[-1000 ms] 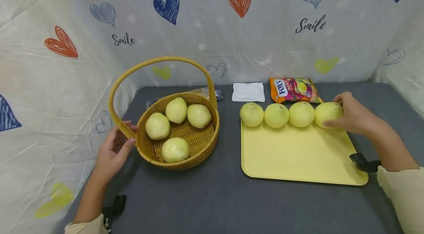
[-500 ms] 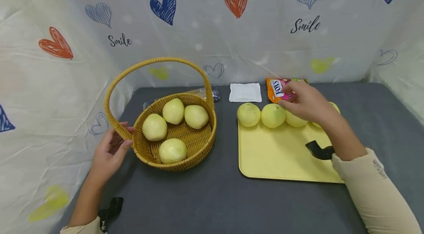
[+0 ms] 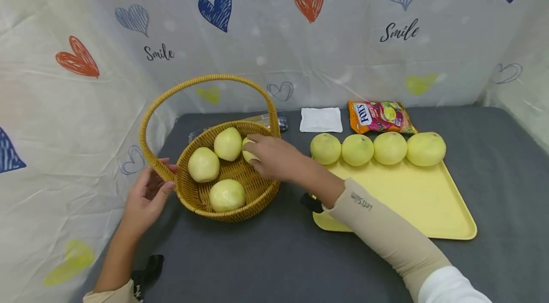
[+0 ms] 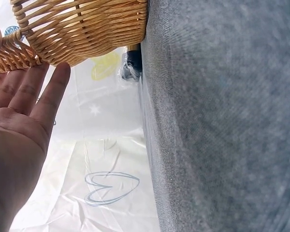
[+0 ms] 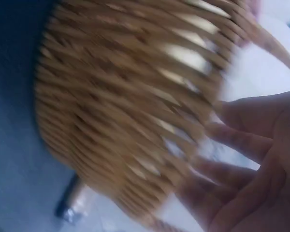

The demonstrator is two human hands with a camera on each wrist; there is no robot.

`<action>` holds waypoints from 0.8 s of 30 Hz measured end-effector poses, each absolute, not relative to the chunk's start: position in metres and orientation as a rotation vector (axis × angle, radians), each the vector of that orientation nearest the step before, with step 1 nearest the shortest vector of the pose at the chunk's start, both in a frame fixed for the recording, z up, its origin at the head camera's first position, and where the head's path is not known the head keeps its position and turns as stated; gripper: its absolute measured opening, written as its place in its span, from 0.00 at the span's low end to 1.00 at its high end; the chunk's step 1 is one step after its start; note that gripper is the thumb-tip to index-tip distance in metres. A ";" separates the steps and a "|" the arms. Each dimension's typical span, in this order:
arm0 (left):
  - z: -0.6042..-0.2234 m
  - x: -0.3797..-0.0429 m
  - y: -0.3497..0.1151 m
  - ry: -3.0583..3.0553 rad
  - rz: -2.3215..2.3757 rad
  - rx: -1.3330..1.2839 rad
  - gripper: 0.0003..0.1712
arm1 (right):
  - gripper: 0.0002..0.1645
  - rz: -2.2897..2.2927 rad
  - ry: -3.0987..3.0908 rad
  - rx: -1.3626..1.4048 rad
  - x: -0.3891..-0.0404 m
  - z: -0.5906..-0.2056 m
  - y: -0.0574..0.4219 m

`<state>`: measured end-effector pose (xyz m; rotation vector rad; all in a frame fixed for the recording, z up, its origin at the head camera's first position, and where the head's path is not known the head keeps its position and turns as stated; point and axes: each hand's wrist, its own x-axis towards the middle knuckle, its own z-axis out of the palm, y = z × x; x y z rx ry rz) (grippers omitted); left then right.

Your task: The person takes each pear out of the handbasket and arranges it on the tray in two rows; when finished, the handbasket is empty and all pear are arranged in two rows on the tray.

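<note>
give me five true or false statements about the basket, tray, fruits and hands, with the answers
1. The left hand holds the wicker basket. True.
2. Four pale green fruits are at the far edge of the yellow tray. True.
3. The tray lies left of the basket. False: it lies to the right.
4. The right hand reaches into the basket. True.
5. The tray's fruits lie scattered. False: they form a row.

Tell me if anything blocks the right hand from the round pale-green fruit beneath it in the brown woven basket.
Nothing visible does: the right hand reaches over the basket's rim, and its fingers partly cover that fruit.
</note>
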<state>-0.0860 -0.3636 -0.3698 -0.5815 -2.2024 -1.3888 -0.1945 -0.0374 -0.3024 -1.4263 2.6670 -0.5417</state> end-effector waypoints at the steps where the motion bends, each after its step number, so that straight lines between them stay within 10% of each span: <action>1: -0.370 -0.086 -0.364 -2.197 -1.395 -0.585 0.30 | 0.26 -0.461 2.684 -1.414 -0.193 -0.308 -0.044; 24: -0.369 -0.086 -0.364 -2.184 -1.420 -0.592 0.31 | 0.34 -0.165 2.719 -1.242 -0.195 -0.321 -0.068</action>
